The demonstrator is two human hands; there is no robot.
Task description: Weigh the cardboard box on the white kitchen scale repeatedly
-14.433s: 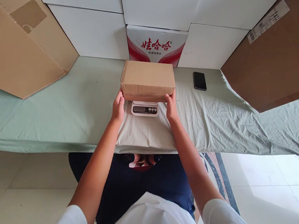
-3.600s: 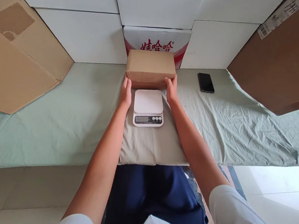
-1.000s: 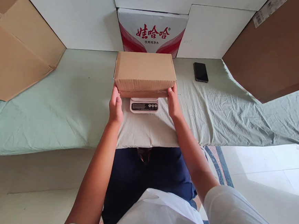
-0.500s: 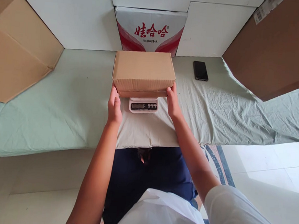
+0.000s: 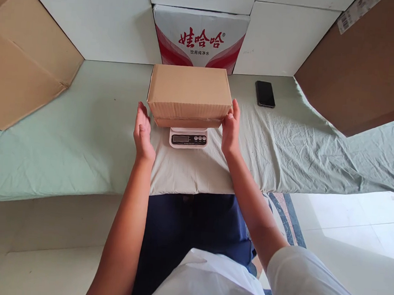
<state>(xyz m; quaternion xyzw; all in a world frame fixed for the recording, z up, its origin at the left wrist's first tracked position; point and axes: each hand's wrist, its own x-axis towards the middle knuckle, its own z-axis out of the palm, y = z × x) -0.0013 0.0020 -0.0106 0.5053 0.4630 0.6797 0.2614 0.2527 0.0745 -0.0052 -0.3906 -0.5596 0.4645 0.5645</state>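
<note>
A closed brown cardboard box (image 5: 191, 90) rests on top of a small white kitchen scale (image 5: 188, 139), covering most of it. The scale's front edge shows a dark display and several round buttons; no reading can be made out. To the left of the box, my left hand (image 5: 143, 132) is apart from it, open, fingers stretched forward. My right hand (image 5: 231, 128) is at the box's front right corner, its fingers extended along the side and the thumb close to the front face. It looks loose rather than gripping, and whether it still touches the box is hard to tell.
A black phone (image 5: 265, 94) lies on the green cloth (image 5: 114, 154) to the right. Behind the box stands a white and red carton (image 5: 201, 39) against white panels (image 5: 280, 38). Large cardboard boxes flank the surface, one left (image 5: 23, 56) and one right (image 5: 363, 65).
My left hand has come off the box and moved left, fingers opening. My right hand has loosened and shifted slightly right. The box stays on the scale.
</note>
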